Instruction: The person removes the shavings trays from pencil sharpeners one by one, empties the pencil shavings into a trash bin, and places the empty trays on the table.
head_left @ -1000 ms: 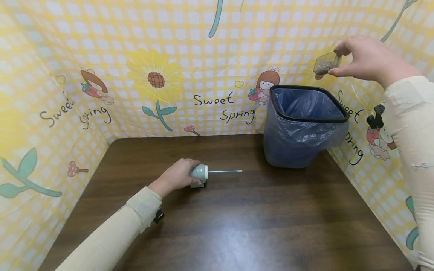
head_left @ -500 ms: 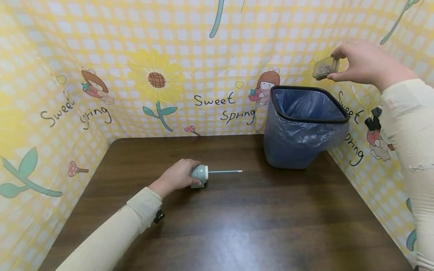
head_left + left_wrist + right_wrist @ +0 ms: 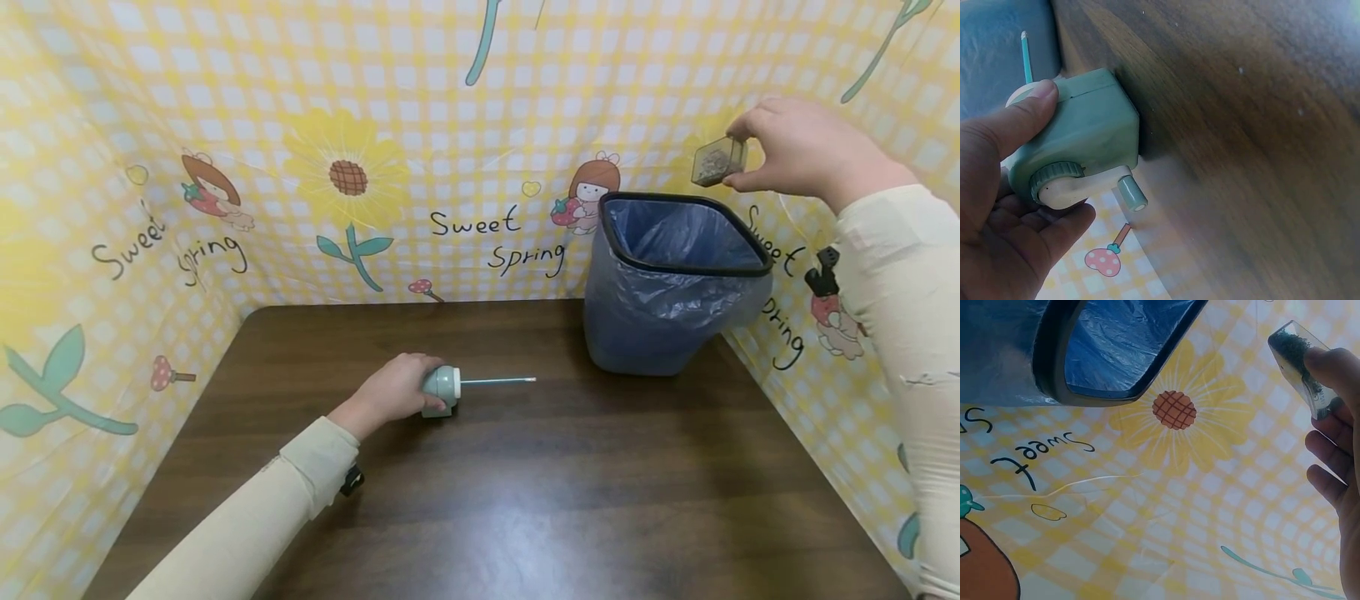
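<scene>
"Sweet Spring", over and over, on the yellow-checked wall cloth (image 3: pixel 480 142).
The words run in loose black handwriting: straight ahead of me I read "Sweet" above "Spring" (image 3: pixel 527 254), set a little to the right. Over on the left side the pair comes again, slanting, with that "Sweet" climbing and its "Spring" (image 3: pixel 212 257) beside it. To the right, behind the bin (image 3: pixel 667 321), a third "Sweet" (image 3: pixel 1041 459) slopes downward; below it I catch only the tail of "Spring", the bin covering its start. Seen from the right wrist, that "Sweet" stands upside down. A tiny mark on the left sleeve (image 3: pixel 247 504) is too small to read.
</scene>
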`<move>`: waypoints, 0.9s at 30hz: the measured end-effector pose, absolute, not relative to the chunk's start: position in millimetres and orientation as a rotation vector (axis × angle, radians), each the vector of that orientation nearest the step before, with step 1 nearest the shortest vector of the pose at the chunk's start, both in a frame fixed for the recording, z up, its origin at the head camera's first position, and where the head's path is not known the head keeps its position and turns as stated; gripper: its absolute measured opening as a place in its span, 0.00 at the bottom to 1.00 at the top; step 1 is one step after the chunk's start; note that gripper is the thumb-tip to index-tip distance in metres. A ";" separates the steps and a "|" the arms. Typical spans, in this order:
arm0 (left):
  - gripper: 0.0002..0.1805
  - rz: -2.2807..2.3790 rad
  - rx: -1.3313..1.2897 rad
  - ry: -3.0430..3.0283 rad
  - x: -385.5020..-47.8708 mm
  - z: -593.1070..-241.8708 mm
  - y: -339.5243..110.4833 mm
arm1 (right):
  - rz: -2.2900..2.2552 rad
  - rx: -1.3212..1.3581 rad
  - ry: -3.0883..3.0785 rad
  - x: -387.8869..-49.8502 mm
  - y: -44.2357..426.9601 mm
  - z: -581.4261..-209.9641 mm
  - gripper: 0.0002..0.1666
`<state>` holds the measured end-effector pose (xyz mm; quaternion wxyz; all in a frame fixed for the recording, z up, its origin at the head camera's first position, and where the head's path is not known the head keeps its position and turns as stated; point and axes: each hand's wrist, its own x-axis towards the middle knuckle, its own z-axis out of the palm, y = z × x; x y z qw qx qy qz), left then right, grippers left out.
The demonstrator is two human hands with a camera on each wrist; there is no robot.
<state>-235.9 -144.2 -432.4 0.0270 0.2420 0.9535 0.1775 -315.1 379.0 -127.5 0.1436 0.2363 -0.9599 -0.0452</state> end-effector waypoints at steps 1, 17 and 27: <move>0.38 0.544 0.747 2.947 -236.1 -432.6 -144.4 | -0.136 0.684 -2.765 -315.2 379.5 -127.6 0.37; 0.39 0.549 0.760 2.945 -238.1 -433.0 -137.9 | -0.256 0.672 -2.744 -314.0 383.6 -123.0 0.39; 0.39 0.559 0.757 2.941 -235.6 -430.1 -136.7 | -0.328 0.726 -2.690 -316.6 382.8 -120.7 0.39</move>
